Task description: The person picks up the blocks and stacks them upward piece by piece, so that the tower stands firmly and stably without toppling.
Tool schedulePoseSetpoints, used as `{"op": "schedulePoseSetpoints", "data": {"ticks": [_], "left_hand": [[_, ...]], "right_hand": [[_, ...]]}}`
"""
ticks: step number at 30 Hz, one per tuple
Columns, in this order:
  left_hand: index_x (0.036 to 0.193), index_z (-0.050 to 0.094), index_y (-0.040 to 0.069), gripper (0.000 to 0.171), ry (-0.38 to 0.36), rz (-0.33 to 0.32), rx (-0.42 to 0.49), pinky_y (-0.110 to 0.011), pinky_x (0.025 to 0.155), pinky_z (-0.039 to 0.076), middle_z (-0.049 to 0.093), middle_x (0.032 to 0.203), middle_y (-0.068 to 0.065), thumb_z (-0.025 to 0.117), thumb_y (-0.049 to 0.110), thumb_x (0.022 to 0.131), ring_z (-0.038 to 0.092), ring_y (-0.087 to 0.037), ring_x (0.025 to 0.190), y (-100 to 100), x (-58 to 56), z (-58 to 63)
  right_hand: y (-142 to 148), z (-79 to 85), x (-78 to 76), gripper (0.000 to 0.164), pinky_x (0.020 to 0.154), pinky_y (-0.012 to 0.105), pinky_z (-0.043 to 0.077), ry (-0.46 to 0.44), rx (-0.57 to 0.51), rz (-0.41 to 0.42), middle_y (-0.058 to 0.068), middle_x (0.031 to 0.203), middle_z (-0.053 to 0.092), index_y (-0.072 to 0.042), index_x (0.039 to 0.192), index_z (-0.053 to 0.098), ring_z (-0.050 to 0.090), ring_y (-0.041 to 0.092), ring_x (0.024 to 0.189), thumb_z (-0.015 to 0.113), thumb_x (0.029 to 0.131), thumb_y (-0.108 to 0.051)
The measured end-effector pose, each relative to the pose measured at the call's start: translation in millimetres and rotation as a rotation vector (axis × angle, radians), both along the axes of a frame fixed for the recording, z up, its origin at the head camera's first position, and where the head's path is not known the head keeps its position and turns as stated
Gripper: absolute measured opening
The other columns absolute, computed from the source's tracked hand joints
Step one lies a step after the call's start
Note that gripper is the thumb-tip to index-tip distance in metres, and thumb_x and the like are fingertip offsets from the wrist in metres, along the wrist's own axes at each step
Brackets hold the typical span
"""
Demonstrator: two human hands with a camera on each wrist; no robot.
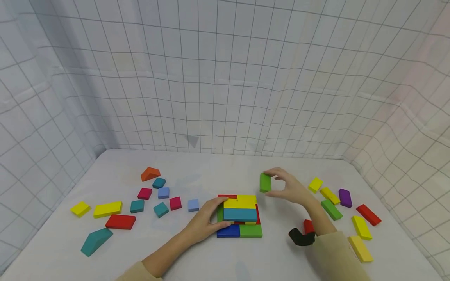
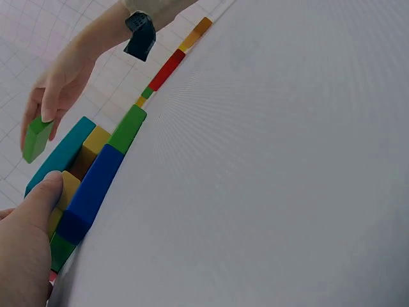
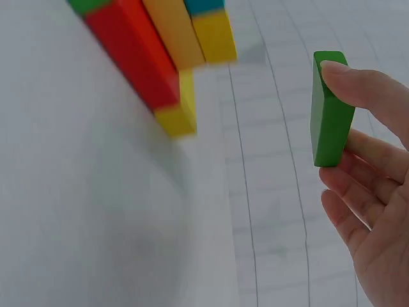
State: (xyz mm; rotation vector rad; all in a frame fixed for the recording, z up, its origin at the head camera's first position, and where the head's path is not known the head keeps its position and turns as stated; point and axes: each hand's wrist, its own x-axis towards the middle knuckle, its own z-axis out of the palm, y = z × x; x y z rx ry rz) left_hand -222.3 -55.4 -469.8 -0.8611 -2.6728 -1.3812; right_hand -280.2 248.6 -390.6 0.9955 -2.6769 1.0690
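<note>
A layered stack of wooden blocks stands mid-table, with a yellow block (image 1: 242,202) and a teal block (image 1: 240,214) on top. Blue (image 2: 94,192) and green blocks (image 1: 251,231) form its front base, red ones its right side. My left hand (image 1: 205,219) holds the stack's left end, thumb at the front and fingers at the back; in the left wrist view the thumb lies against the teal and yellow blocks. Above and right of the stack, my right hand (image 1: 289,188) pinches a green block (image 3: 332,118) by its ends between thumb and fingers, apart from the other blocks.
Loose blocks lie left of the stack, among them a red block (image 1: 120,221), a teal wedge-like one (image 1: 96,241) and an orange one (image 1: 150,173). More lie right: a purple block (image 1: 345,198), a yellow one (image 1: 361,249). A black band (image 1: 301,237) sits at the right wrist.
</note>
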Motion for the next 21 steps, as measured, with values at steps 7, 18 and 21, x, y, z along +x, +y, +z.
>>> {"op": "schedulePoseSetpoints", "data": {"ticks": [7,18,21], "left_hand": [[0.136,0.038,0.02,0.064,0.036,-0.004,0.007,-0.049,0.1,0.035,0.042,0.137,-0.006,0.062,0.046,0.082,0.04,-0.025,0.123,0,0.2,-0.2],[0.136,0.039,0.022,0.064,0.075,-0.012,0.017,-0.047,0.101,0.035,0.043,0.137,-0.002,0.063,0.046,0.082,0.04,-0.023,0.124,0,-0.5,-1.5],[0.137,0.037,0.02,0.065,0.069,-0.019,0.028,-0.048,0.101,0.034,0.042,0.138,-0.003,0.063,0.045,0.082,0.038,-0.024,0.126,0,0.0,-0.4]], "right_hand": [[-55,-6.4,30.1,0.057,0.093,0.042,0.043,-0.085,-0.014,0.187,-0.001,0.123,0.05,-0.011,0.125,0.051,0.047,0.016,0.111,0.076,0.075,-0.025],[-75,-26.0,40.4,0.063,0.094,0.037,0.043,-0.031,0.02,0.177,0.0,0.126,0.048,-0.008,0.129,0.046,0.046,0.016,0.112,0.075,0.076,-0.026],[-75,-28.1,39.7,0.065,0.094,0.036,0.043,-0.024,0.01,0.187,0.0,0.127,0.047,-0.006,0.131,0.044,0.046,0.016,0.112,0.074,0.077,-0.028]]}}
